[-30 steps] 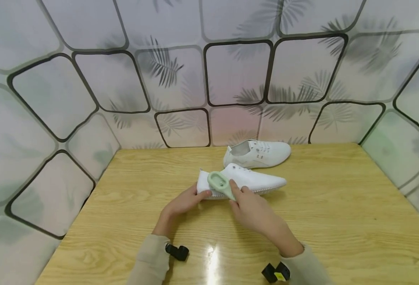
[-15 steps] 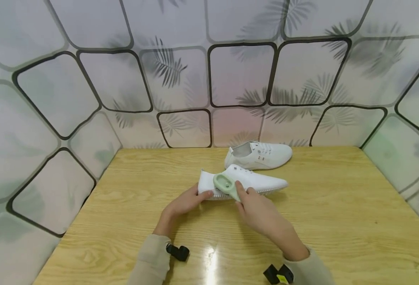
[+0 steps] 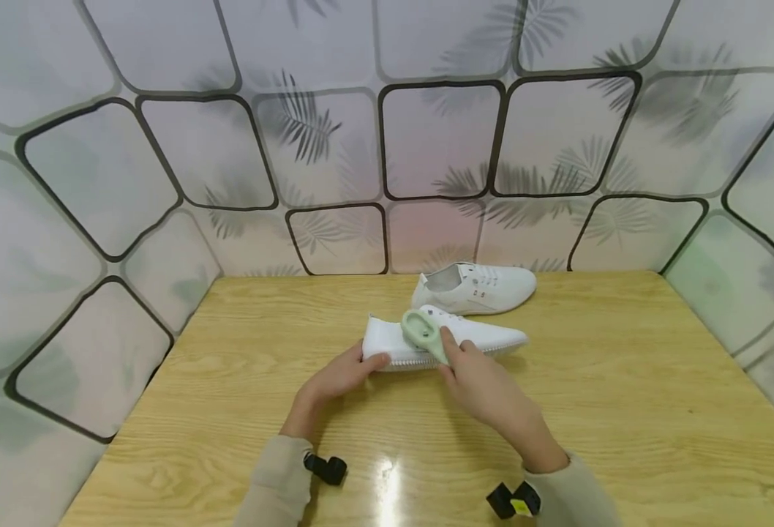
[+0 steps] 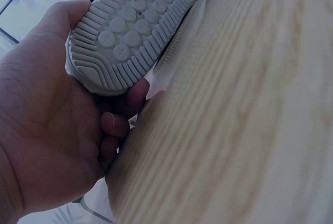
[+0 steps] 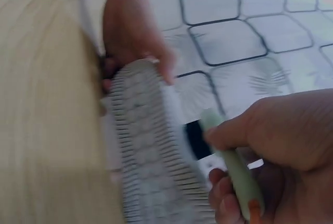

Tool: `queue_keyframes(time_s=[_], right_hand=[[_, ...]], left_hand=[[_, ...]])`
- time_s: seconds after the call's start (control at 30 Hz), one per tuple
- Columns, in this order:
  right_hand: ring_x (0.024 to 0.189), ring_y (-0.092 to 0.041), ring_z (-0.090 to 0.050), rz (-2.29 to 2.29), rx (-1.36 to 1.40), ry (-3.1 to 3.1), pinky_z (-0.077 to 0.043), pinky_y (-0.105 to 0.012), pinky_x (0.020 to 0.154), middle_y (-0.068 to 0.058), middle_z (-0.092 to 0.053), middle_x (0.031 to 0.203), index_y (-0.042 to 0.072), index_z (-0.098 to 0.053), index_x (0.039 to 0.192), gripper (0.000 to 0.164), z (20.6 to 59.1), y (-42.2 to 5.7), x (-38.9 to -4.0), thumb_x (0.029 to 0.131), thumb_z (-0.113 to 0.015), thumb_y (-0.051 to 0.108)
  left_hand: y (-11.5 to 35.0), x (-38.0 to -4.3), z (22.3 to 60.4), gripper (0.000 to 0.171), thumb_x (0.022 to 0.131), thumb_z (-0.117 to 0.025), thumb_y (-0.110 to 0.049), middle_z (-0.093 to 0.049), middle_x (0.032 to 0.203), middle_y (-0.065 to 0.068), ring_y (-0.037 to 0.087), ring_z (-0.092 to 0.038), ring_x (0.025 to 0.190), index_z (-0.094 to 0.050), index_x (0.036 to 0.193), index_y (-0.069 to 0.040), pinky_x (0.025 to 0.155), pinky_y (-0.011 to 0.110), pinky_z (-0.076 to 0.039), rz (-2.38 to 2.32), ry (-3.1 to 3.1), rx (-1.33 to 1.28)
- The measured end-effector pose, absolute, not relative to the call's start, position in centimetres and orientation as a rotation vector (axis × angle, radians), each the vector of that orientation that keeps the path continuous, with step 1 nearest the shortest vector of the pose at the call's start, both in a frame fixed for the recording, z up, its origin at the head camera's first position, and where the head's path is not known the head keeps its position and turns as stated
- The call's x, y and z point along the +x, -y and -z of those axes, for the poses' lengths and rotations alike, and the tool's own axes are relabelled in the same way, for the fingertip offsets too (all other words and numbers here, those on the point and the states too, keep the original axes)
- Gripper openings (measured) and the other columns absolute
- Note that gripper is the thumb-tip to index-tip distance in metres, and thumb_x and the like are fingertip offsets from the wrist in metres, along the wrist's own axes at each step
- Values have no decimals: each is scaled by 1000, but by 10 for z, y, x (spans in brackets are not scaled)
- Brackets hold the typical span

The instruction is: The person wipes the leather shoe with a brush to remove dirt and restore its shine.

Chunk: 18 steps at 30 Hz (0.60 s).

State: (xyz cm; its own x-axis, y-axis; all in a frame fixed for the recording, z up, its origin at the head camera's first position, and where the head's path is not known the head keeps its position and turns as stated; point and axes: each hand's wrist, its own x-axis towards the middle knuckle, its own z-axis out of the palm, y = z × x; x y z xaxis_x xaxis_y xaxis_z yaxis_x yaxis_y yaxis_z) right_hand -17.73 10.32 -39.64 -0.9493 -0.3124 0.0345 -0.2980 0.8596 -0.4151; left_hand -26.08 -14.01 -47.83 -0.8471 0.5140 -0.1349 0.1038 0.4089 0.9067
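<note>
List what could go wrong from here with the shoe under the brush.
The left hand grips the tilted shoe at the heel and neither hand holds the toe, so pressure from the green brush in the right hand might make it swivel or slip. The other shoe lies close behind, so a slip could knock it.

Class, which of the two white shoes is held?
The nearer lace-up shoe, gripped at the heel by the left hand; the farther lace-up shoe is unheld.
</note>
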Motion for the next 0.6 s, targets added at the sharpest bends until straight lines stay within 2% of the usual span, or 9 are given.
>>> queue_keyframes(time_s=[0.13,0.23,0.33,0.47,0.6], right_hand=[[75,-17,-55,695,-574,-2951,-49,-35,66,-20,-60,105,-5,-32,151,60,403,-99,-180,102,-57,19],[77,-18,-55,701,-597,-2915,-50,-38,69,-20,-62,107,-4,-36,150,59,400,-101,-176,100,-59,19],[75,-18,-54,697,-541,-2939,-49,-37,66,-20,-62,106,-3,-39,149,58,395,-106,-174,99,-61,17],[68,-17,-52,683,-506,-2999,-47,-34,59,-22,-60,103,-4,-36,150,58,398,-105,-177,100,-59,16],[69,-15,-51,711,-589,-2943,-46,-32,61,-18,-59,100,-4,-34,151,59,402,-103,-180,101,-57,18]], left_hand=[[140,-262,477,59,102,-52,-39,-53,137,12,24,-50,125,-35,150,-8,109,47,-35,-1417,-2247,576],[142,-263,477,58,102,-53,-37,-54,135,12,23,-50,123,-35,149,-6,108,46,-35,-1403,-2231,607],[143,-263,476,58,103,-52,-36,-53,134,13,23,-49,124,-35,148,-4,109,46,-34,-1377,-2222,623],[147,-265,475,56,104,-50,-33,-53,135,14,24,-49,124,-36,148,-2,111,46,-31,-1364,-2197,645],[148,-267,475,52,105,-49,-31,-55,133,13,22,-51,120,-39,146,-2,108,43,-34,-1356,-2176,693]])
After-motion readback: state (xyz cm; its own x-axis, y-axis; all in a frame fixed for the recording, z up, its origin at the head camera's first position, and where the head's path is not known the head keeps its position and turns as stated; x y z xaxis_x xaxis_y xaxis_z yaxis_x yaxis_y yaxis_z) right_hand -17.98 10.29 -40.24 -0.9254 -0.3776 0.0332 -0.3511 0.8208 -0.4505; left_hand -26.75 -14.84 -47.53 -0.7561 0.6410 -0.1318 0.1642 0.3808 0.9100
